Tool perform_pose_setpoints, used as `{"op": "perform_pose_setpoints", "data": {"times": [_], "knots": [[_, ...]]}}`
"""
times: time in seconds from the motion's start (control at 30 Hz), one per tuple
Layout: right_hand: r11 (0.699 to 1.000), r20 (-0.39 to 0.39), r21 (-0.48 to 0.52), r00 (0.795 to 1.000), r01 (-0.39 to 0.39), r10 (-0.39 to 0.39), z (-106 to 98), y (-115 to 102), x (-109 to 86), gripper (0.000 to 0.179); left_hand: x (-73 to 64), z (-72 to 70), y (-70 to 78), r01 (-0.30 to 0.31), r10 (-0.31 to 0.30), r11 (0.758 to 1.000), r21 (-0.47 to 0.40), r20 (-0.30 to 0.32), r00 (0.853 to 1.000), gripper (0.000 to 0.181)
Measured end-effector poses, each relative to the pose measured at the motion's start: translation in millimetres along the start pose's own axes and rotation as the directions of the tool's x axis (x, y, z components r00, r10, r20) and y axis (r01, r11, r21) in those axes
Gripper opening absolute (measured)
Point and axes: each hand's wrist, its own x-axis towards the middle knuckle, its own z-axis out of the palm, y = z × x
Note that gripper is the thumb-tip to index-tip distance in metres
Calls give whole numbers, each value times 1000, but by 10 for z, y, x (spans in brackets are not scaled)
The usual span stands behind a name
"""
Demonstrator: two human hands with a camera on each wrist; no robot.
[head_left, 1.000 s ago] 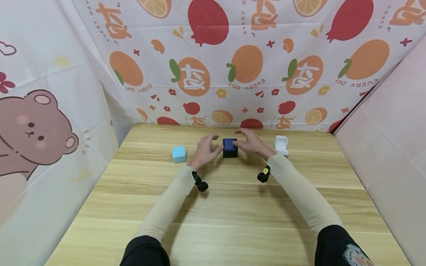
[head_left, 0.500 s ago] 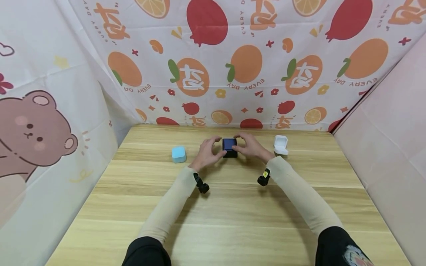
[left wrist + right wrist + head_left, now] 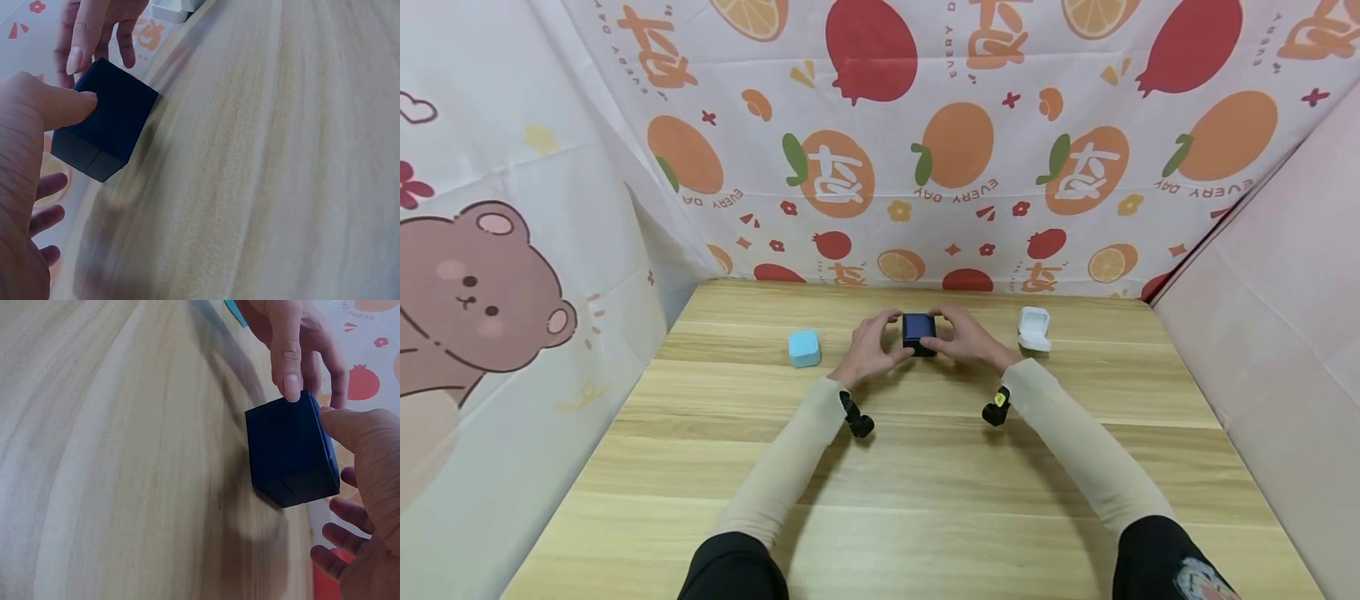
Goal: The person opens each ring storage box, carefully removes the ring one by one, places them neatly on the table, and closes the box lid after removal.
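In the head view a small dark navy box (image 3: 918, 328), like a ring box, sits near the table's back edge between both hands. A thin seam runs across its side in the left wrist view. My left hand (image 3: 870, 345) holds its left side, thumb at the front face and index finger toward the back corner. From the right, my right hand (image 3: 967, 337) holds it likewise, thumb (image 3: 344, 425) at the near edge. The index fingertips are hidden behind the box in the wrist views. The other fingers of each hand spread loosely behind.
A light blue rounded box (image 3: 804, 347) stands left of my left hand. Behind my right wrist is a white box (image 3: 1033, 327) with its lid raised. A fruit-printed cloth (image 3: 895, 167) hangs along the back edge of the wooden table (image 3: 910, 500).
Both thumbs have moved lower across the front of the navy box, and the index fingers have closed in at its back corners. The box has hardly moved.
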Motion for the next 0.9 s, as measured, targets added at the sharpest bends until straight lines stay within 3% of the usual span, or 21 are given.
{"op": "perform_pose_setpoints", "data": {"times": [0.47,0.73,0.9], "knots": [[1000,-9,-4,1000,9,-9,55,27,-12,60,29,60,-11,-10,9,1000,-14,-2,1000,75],[999,-11,30,999,-38,38,75,27,-46,58,46,109,-48,20,-20,1000,-24,19,1000,75],[998,-34,50,999,-28,30,92,40,-47,55,72,141,-68,24,-24,1000,-16,13,1000,76]]}}
